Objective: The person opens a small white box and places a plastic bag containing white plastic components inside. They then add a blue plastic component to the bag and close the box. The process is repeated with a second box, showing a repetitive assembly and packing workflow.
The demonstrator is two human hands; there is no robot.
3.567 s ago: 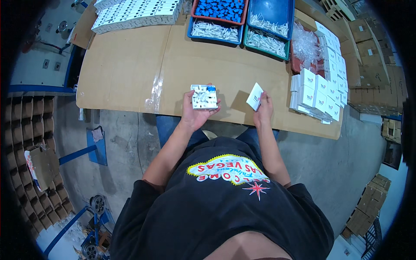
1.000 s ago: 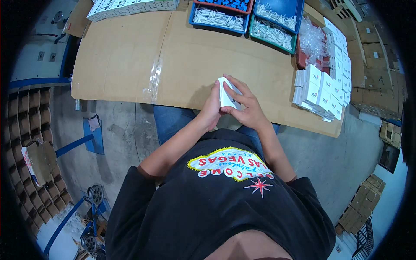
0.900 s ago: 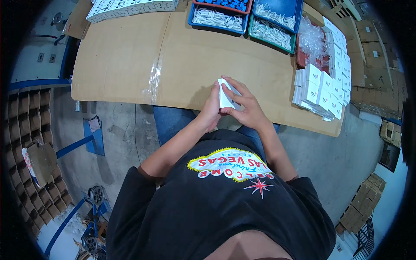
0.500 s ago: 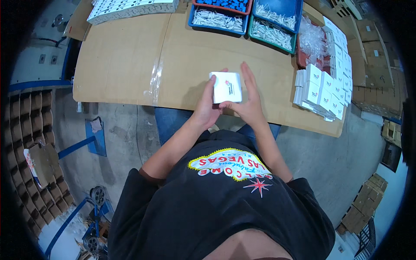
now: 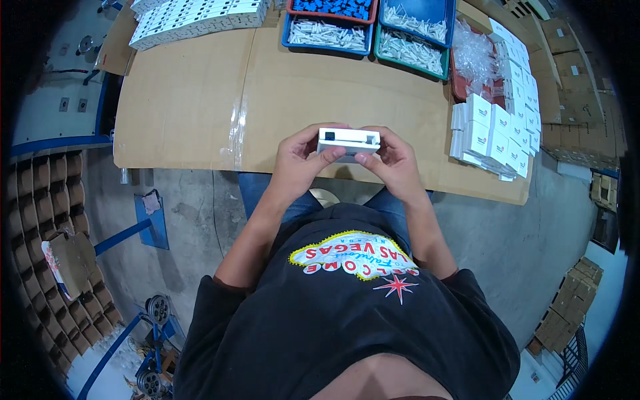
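A small white box (image 5: pixel 349 139) is held between both hands near the table's front edge, its narrow side with a dark square mark facing up. My left hand (image 5: pixel 298 160) grips its left end, thumb on the near side and fingers behind. My right hand (image 5: pixel 398 162) closes on the right end in the same way. Below the narrow side, part of a greyish, shaded face shows between the thumbs. The fingertips behind the box are hidden.
Cardboard covers the table (image 5: pixel 180 113). Far left stand rows of white boxes (image 5: pixel 200 25). At the back, a blue tray (image 5: pixel 327 37) and a green tray (image 5: pixel 410 53) hold white pieces; a red tray (image 5: pixel 333 9) holds blue pieces. Stacked white boxes (image 5: pixel 490 137) and clear plastic bags (image 5: pixel 475 57) are at right.
The box has been turned from its printed face to a narrow side. My right hand has gone from spread fingers to gripping the right end; my left hand has shifted left.
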